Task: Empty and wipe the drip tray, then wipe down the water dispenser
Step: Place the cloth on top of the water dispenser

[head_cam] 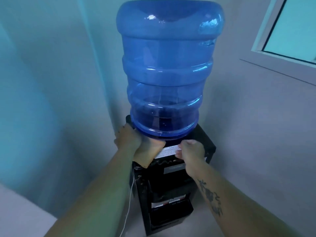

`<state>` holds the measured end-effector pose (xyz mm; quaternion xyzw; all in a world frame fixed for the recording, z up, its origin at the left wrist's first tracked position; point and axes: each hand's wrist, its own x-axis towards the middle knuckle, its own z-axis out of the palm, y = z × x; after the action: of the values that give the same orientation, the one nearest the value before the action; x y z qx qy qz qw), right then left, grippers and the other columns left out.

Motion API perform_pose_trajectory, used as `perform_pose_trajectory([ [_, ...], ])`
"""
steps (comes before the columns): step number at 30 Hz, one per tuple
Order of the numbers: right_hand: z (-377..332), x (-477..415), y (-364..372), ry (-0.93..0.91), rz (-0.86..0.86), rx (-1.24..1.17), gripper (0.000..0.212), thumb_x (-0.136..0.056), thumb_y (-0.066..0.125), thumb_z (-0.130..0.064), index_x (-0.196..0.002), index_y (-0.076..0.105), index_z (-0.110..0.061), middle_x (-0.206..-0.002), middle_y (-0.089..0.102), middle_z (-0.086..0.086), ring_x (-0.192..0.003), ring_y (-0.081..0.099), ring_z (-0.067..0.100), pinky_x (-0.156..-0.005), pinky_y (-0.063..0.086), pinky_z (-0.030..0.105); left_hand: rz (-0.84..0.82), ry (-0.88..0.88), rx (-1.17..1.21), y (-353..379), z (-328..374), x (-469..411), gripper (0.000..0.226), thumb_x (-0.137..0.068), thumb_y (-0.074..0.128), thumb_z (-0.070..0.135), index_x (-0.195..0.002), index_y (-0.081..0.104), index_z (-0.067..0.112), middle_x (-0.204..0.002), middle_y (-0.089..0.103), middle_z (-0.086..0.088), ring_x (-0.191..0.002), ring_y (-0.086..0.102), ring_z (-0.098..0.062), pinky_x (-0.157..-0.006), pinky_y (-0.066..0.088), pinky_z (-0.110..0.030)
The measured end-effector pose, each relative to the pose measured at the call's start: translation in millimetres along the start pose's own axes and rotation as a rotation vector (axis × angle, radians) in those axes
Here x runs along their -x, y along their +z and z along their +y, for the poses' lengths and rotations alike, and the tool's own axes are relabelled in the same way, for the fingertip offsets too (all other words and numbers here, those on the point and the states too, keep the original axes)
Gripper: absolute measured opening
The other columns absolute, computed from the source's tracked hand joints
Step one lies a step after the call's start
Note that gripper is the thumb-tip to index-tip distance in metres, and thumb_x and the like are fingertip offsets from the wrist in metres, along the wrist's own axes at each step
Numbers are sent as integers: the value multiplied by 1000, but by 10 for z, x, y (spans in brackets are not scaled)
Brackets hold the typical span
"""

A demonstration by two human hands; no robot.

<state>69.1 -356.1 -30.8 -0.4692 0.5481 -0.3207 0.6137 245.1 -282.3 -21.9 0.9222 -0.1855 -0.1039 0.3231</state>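
drip tray: not clearly seen; judged to be the dark recess low on the front of the water dispenser [171, 185], under the tap area around the white-labelled levers [169, 203]. Too dark and steep to tell the tray from the housing.
water dispenser: black unit in the wall corner, top deck partly covered by both hands; a white label strip [168, 152] sits at the front top edge.
bottle: big blue bottle [168, 69] upright on the dispenser, neck down; a little water low inside.
left hand: left hand [136, 144] pressed on the top deck at the bottle's base, front-left corner, fingers curled toward the label. Holding anything? cannot tell; no cloth visible.
right hand: right hand [191, 153] curled over the front top edge, just right of the label, fingertips touching it. Closed-looking, but whether it grips anything is not visible.
key relation: tray lies straight below both hands, down the front face; its long axis likely runs left-right across the front. Both hands about equally far; the right sits slightly more over the front face, so judged the nearer for a reach down.
stage: judged tray not yet pulled out.
hidden: tray edges, taps, bottle neck seat, dispenser base cut off at the bottom.
other: thin white cord [129, 207] hangs down the left side; window [290, 28] top right.
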Motion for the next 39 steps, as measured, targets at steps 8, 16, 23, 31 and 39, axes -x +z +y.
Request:
perform_pose_trajectory([
  [8,-56,-638,-471,-793,-151,1099,29,-95,46,-35,-108,65,-17,-115,60,1,-110,50,21,-96,44,38,-73,217,-240,272,3,383,80,-83,41,65,-150,25,26,-157,29,-3,-144,24,-34,-115,25,-56],
  [16,94,-908,-361,-893,-288,1328,55,-98,29,-47,-144,36,-17,-154,35,2,-146,22,19,-122,10,44,-55,307,-460,515,-102,423,71,-97,15,53,-157,8,14,-166,8,-8,-152,3,-28,-121,10,-51],
  [23,137,-963,-353,-923,-229,1364,59,-97,28,-49,-147,31,-17,-156,32,3,-147,19,18,-122,9,43,-25,375,-480,560,-123,412,74,-97,15,55,-157,9,13,-166,10,-9,-152,4,-27,-121,9,-49],
  [31,102,-988,-404,-928,-275,1392,62,-99,25,-51,-150,26,-15,-159,26,6,-148,16,20,-122,7,44,-7,396,-507,590,-102,427,75,-96,15,58,-156,11,14,-165,13,-10,-152,9,-28,-120,13,-52],
  [39,61,-1030,-498,-978,-366,1342,70,-96,24,-59,-150,26,-14,-160,22,5,-150,11,21,-121,6,45,-3,358,-687,538,36,519,68,-97,13,57,-155,17,21,-165,15,-6,-152,8,-27,-120,11,-56],
])
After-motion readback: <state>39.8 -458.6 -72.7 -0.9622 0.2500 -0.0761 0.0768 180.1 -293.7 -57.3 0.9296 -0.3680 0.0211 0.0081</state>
